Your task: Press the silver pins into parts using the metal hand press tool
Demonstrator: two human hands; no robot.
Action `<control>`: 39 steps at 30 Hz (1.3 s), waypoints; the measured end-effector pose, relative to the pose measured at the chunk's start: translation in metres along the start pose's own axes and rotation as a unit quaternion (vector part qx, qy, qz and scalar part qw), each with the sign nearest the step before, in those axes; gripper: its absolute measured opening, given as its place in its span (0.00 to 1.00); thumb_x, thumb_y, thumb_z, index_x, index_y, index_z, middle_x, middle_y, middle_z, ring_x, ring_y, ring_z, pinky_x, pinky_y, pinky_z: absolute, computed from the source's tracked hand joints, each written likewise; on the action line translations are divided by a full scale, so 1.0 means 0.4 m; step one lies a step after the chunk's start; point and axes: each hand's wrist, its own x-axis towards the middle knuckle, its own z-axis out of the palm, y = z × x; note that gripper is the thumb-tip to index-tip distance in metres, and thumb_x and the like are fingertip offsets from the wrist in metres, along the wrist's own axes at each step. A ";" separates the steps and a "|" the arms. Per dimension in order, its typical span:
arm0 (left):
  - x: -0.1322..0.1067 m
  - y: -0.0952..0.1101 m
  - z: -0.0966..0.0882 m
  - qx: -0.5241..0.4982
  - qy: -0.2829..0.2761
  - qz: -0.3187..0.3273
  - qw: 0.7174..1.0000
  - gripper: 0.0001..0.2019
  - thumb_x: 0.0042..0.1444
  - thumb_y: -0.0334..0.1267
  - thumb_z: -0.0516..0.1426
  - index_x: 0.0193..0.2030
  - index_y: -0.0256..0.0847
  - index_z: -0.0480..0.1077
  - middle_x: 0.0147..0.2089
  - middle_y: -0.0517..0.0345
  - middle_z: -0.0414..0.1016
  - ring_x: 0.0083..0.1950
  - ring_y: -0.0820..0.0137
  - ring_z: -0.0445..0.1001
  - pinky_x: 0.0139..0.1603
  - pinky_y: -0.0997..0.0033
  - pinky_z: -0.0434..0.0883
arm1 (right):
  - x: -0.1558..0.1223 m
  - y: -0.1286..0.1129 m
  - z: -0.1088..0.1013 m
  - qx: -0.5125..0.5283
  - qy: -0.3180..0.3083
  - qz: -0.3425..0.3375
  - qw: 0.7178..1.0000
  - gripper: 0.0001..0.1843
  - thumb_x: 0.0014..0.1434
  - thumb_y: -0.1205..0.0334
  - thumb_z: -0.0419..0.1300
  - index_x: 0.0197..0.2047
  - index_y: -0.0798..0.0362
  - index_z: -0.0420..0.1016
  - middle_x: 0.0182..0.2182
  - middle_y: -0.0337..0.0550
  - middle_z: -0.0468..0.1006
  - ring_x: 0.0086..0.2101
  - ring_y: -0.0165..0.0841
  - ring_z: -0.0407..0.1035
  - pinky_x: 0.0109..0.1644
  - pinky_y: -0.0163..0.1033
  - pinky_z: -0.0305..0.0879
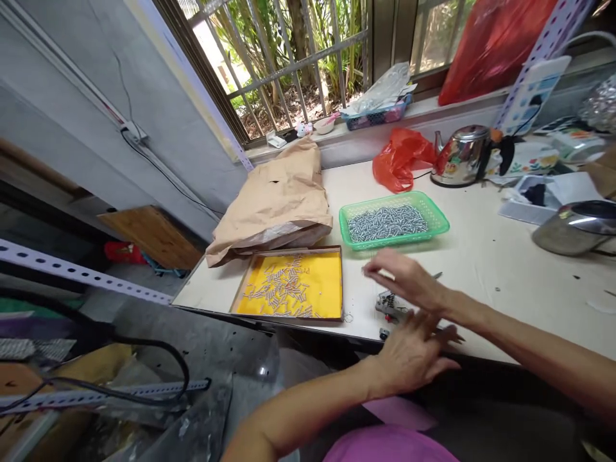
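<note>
On the cream tabletop [481, 269], a small grey metal tool [385, 303] sits near the edge, six o'clock from the rectangular green plastic basket [370, 245]; a wrist bump could topple it. Left hand [409, 353] and right hand [409, 279] crowd close, grips unreadable.

Table [474, 279]: pale top, broad bare stretch mid-right. Near left: shallow tray [328, 276], dark rim, yellow bottom, close to the near edge. Wrinkled brown paper bag [283, 183] lies just beyond it, far left. Green basket [439, 223] is right of the bag, farther back than the tray. Small metal tool [385, 303] near the edge, right of the tray, partly hidden. Thin ring [348, 317] just off the tray's near right corner. Far side: crumpled red plastic bag [402, 157], shiny kettle [459, 157] right of it, upright, spout left. Far right: low white box [522, 208], rounded metal vessel [572, 228] nearer, cut by frame.
</note>
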 end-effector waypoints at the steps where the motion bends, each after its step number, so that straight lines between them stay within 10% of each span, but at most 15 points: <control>1: -0.009 -0.020 -0.032 0.016 0.021 -0.014 1.000 0.20 0.63 0.46 0.51 0.58 0.38 0.66 0.59 0.42 0.67 0.61 0.56 0.64 0.57 0.55 0.67 | 0.027 0.009 -0.022 -0.009 0.061 0.005 0.998 0.09 0.66 0.61 0.52 0.38 0.51 0.72 0.33 0.44 0.76 0.36 0.34 0.68 0.41 0.40 0.65; 6: -0.118 -0.210 -0.239 0.197 0.063 -0.238 0.949 0.11 0.62 0.31 0.51 0.45 0.41 0.74 0.42 0.48 0.73 0.44 0.62 0.67 0.43 0.62 0.69 | 0.130 0.125 -0.104 -0.112 0.156 0.069 0.979 0.06 0.61 0.62 0.56 0.40 0.53 0.73 0.33 0.45 0.75 0.35 0.37 0.69 0.40 0.43 0.66; 13: -0.239 -0.388 -0.377 0.264 -0.140 -0.276 0.914 0.13 0.63 0.31 0.50 0.36 0.38 0.76 0.38 0.47 0.73 0.45 0.59 0.65 0.42 0.62 0.65 | 0.046 0.170 -0.074 -0.150 0.032 0.105 0.983 0.13 0.62 0.61 0.56 0.49 0.56 0.72 0.41 0.50 0.74 0.39 0.40 0.70 0.42 0.45 0.68; 23: -0.222 -0.419 -0.398 0.259 -0.237 -0.147 0.925 0.10 0.62 0.28 0.49 0.42 0.35 0.72 0.41 0.46 0.70 0.45 0.62 0.66 0.45 0.65 0.65 | -0.239 0.001 -0.044 -0.119 -0.119 0.185 0.968 0.13 0.67 0.63 0.49 0.43 0.54 0.74 0.38 0.48 0.73 0.39 0.36 0.70 0.46 0.41 0.67; 34: -0.167 -0.384 -0.418 0.248 -0.301 -0.143 0.910 0.10 0.59 0.25 0.49 0.39 0.36 0.72 0.40 0.46 0.72 0.43 0.62 0.70 0.43 0.65 0.66 | -0.326 -0.006 -0.011 -0.164 -0.160 0.226 0.947 0.14 0.68 0.64 0.49 0.42 0.54 0.75 0.36 0.46 0.72 0.37 0.34 0.68 0.40 0.37 0.62; 39: -0.120 -0.336 -0.410 0.152 -0.166 -0.270 0.936 0.09 0.57 0.31 0.52 0.30 0.38 0.72 0.35 0.50 0.74 0.39 0.65 0.72 0.40 0.68 0.68 | -0.314 -0.008 -0.007 -0.185 -0.180 0.234 0.937 0.13 0.67 0.66 0.49 0.41 0.55 0.75 0.35 0.47 0.73 0.36 0.34 0.67 0.40 0.37 0.59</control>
